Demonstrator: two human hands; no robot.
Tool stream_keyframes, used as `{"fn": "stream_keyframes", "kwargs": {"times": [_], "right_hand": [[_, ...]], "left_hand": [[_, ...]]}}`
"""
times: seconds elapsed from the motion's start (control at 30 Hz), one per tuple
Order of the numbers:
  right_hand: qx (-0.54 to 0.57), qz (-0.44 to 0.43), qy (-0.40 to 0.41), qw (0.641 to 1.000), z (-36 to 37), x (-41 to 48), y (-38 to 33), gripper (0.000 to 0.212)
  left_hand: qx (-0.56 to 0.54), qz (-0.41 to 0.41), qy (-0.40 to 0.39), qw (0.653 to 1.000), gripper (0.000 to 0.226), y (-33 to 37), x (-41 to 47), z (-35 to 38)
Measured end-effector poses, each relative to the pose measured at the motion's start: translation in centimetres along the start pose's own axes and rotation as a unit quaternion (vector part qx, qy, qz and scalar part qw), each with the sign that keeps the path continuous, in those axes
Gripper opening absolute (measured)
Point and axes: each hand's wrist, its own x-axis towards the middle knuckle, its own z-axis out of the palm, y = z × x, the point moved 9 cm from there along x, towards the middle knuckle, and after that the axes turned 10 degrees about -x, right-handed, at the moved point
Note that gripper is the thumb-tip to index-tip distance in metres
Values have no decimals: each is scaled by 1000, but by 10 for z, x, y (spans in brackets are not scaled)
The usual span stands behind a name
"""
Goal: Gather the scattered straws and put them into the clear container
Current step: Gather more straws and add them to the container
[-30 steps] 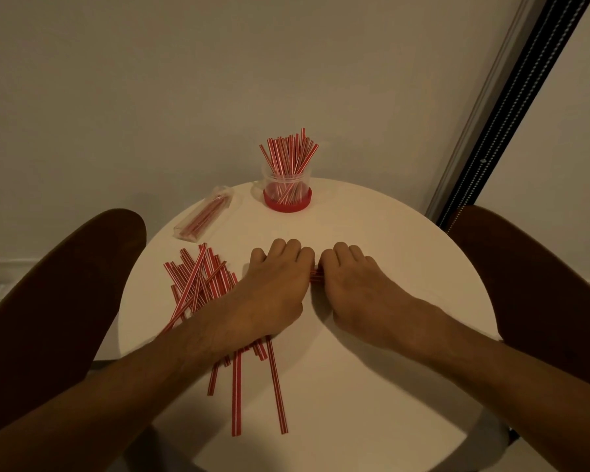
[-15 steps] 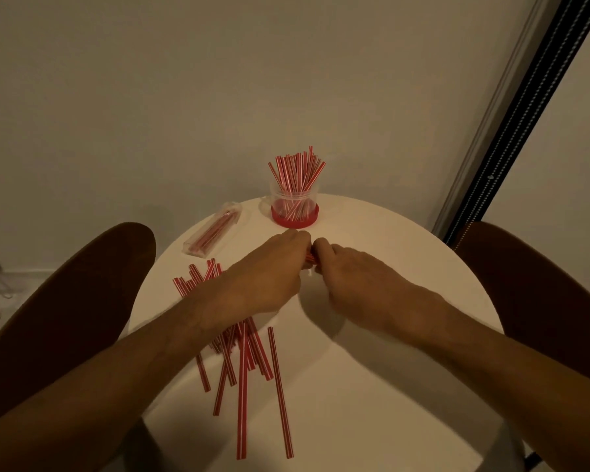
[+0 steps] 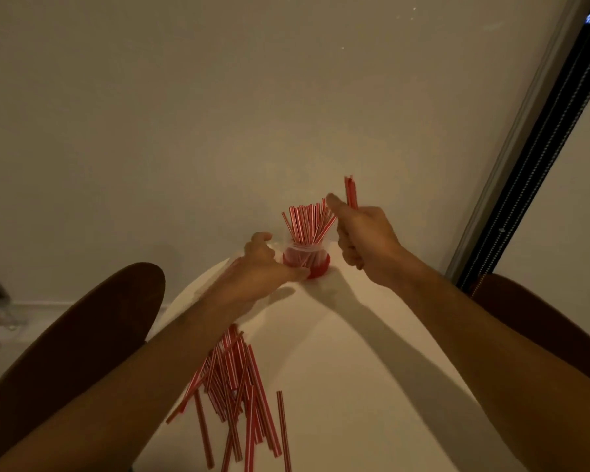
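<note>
The right grip [image 3: 361,233] clenches a straw bundle [image 3: 351,192] just right of the clear container [image 3: 305,255]. The left grip [image 3: 263,264], loosely curled and released, thumbs the container's red base. On the bench [image 3: 355,369], scattered straws [image 3: 239,379] lie nearer the person than the container.

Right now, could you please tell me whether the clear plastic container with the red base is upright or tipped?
Upright: the clear red-based container sits base-down on the round white table, its red-and-white striped straws fanning upward.

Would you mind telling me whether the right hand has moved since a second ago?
Yes: the right hand has left the table middle and gone forward, now raised right of the clear container, gripping straws.
</note>
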Motion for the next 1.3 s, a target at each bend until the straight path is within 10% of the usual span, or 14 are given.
{"fn": "stream_keyframes", "kwargs": {"times": [0.37, 0.7, 1.3], "right_hand": [[131, -6, 19, 991, 41, 83, -22, 53], [63, 22, -63, 996, 84, 96, 14, 53], [83, -41, -52, 994, 76, 95, -5, 45]], "left_hand": [[-120, 44, 41, 991, 136, -17, 46, 37], [-91, 96, 53, 990, 90, -19, 57, 39], [-80, 76, 53, 992, 89, -18, 55, 37]]}}
